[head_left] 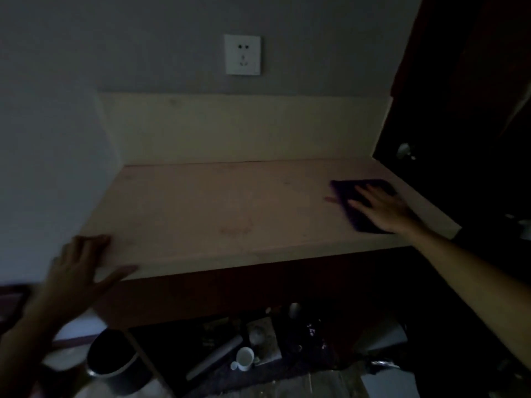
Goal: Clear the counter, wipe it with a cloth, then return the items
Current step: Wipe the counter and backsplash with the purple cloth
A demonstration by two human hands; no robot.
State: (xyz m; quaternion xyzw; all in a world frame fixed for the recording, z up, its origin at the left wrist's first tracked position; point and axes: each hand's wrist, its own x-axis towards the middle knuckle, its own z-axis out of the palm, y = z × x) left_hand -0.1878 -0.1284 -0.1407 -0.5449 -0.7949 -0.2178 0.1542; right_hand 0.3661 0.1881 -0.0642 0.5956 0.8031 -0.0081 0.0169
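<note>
A pale counter [218,208] fills the middle of the dim view, with a faint stain near its front centre. A dark purple cloth [349,195] lies flat at the counter's right end. My right hand [382,208] presses on top of it, fingers spread, palm down. My left hand [77,265] rests on the counter's front left corner, fingers apart and holding nothing. Nothing else stands on the counter top.
On the floor below lie a white cup [244,359], a light rolling pin [215,357], a square box [263,340] and several dark items. A dark bin [115,360] stands at lower left. A dark cabinet with a knob [405,150] borders the right; a wall socket [243,54] sits above.
</note>
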